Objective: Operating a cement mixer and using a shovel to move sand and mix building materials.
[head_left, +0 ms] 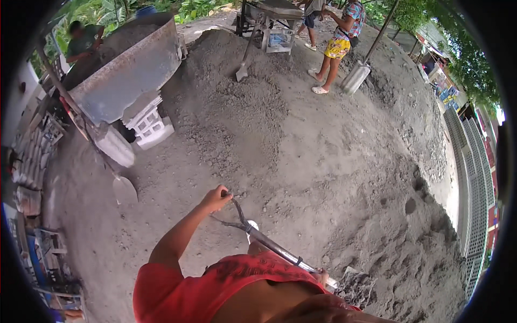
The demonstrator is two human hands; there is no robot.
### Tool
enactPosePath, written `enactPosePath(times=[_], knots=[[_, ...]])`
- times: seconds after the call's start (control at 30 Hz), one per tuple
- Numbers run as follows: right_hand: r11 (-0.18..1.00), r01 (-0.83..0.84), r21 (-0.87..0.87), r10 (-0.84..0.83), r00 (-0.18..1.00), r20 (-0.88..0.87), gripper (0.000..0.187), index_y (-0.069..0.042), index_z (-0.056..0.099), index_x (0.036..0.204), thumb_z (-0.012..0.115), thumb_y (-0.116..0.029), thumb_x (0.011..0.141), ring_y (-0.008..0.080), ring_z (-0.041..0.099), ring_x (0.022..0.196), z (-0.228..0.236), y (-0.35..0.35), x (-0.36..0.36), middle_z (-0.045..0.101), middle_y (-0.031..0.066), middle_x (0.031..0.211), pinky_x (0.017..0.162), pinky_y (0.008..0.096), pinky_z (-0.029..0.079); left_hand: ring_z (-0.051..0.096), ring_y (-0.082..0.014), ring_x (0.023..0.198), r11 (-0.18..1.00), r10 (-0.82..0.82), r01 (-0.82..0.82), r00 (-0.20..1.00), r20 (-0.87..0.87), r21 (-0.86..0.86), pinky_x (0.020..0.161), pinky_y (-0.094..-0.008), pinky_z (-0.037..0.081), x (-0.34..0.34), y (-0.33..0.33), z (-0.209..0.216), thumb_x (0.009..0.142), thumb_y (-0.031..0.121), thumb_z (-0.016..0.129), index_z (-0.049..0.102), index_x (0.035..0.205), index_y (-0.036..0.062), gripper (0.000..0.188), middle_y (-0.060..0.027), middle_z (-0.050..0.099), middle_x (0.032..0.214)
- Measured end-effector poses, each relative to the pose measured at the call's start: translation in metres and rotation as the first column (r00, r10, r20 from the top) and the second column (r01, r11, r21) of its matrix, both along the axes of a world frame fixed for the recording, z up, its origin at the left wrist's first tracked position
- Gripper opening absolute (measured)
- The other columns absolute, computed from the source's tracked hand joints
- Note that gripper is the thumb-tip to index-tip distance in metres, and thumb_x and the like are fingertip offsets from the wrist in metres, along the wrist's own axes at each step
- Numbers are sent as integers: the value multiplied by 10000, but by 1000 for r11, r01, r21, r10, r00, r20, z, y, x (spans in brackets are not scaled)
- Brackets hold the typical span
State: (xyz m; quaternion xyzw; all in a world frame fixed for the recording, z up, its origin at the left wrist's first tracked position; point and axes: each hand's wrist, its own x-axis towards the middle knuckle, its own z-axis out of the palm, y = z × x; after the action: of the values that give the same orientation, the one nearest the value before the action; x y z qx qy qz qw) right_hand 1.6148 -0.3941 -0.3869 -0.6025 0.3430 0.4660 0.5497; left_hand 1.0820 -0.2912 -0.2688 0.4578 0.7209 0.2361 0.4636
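Observation:
Across the front of my body slants a shovel (pixel 277 248) with a metal shaft and a forked handle end. My left hand (pixel 216 199) is closed on the grip at its upper end, out to the left. Lower down, my right hand (pixel 323 276) wraps round the shaft near the blade; my red shirt hides part of it. Dark grey sand (pixel 355 286) lies at the blade end, where the large sand heap (pixel 398 253) begins. How much of it rests on the blade I cannot tell.
A rusty metal trough (pixel 126 70) stands at far left on hollow blocks (pixel 151 126), with a person (pixel 83 40) behind it. A second shovel (pixel 125 190) leans nearby; another (pixel 242 72) stands at a gravelly mound (pixel 215 81). People (pixel 339 43) stand far off. Stacked blocks (pixel 476 177) line the right.

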Motion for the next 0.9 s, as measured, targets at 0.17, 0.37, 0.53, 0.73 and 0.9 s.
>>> enactPosePath(times=[0.17, 0.37, 0.53, 0.73, 0.9], knots=[[993, -116, -8, 116, 993, 27, 194, -176, 348, 585, 449, -201, 749, 129, 391, 505, -5, 101, -53, 385, -49, 521, 596, 305, 376, 590, -271, 715, 957, -18, 81, 975, -222, 280, 646, -361, 458, -57, 46, 14, 775, 279, 614, 493, 1005, 105, 314, -117, 600, 767], [989, -146, 8, 146, 985, -88, 214, -165, 352, 599, 460, -224, 775, 147, 391, 503, 32, 196, -159, 363, -33, 525, 578, 339, 391, 587, -249, 743, 945, 253, -181, 932, -259, 272, 658, -346, 450, -141, 15, 23, 756, 265, 627, 515, 1001, 98, 316, -105, 599, 804], [937, -333, 102, 338, 941, -33, 233, -152, 341, 601, 448, -238, 790, 154, 383, 516, 43, 244, -260, 370, -16, 543, 575, 335, 373, 568, -235, 682, 917, 380, -315, 877, -294, 247, 613, -351, 437, -217, -12, 35, 715, 265, 667, 509, 960, 90, 340, -84, 572, 741], [805, -586, 93, 584, 810, 45, 242, -108, 382, 626, 404, -246, 825, 194, 401, 539, 49, 274, -399, 426, 23, 569, 577, 369, 370, 554, -237, 641, 894, 447, -407, 840, -309, 186, 586, -358, 429, -334, -33, 29, 691, 277, 685, 502, 892, 75, 338, -83, 543, 672], [279, -955, 98, 908, 296, 295, 232, -19, 467, 855, 585, -173, 729, 193, 522, 709, 34, 307, -498, 552, 76, 738, 714, 351, 443, 581, -282, 705, 831, 556, -500, 750, -359, 243, 627, -387, 440, -434, -56, 30, 702, 270, 677, 505, 910, 73, 334, -123, 587, 742]])
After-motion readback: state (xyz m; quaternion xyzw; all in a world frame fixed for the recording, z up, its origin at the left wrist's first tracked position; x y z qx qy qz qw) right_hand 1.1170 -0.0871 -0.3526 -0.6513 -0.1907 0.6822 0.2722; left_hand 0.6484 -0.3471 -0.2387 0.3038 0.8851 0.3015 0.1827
